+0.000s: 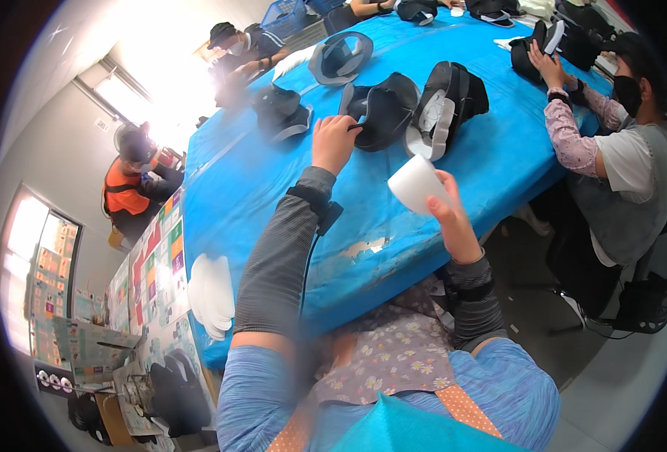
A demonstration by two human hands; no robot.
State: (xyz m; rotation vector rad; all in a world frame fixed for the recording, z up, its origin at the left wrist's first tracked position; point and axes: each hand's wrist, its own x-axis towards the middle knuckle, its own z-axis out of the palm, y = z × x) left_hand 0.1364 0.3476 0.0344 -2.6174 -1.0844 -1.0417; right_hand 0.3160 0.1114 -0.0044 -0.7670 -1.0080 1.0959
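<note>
my left hand (333, 143) pinches the black cap (385, 124), edge or strap, can't tell which, 1 o'clock; my right hand (454, 218) grips a white piece (415, 185), 2 o'clock, apart from it. partway, i judge: neighbour cap (467, 94), past 1, shows white inside, mine none; spare pieces (211, 297) left, 8 o'clock. no readable writing on caps.

Four caps (279, 111) (339, 59) (390, 113) (465, 98) lie by and beyond the left fingers (342, 128). One white band (415, 184) is in the right fingers (437, 206); one white pile (211, 295) lies left of both.
</note>
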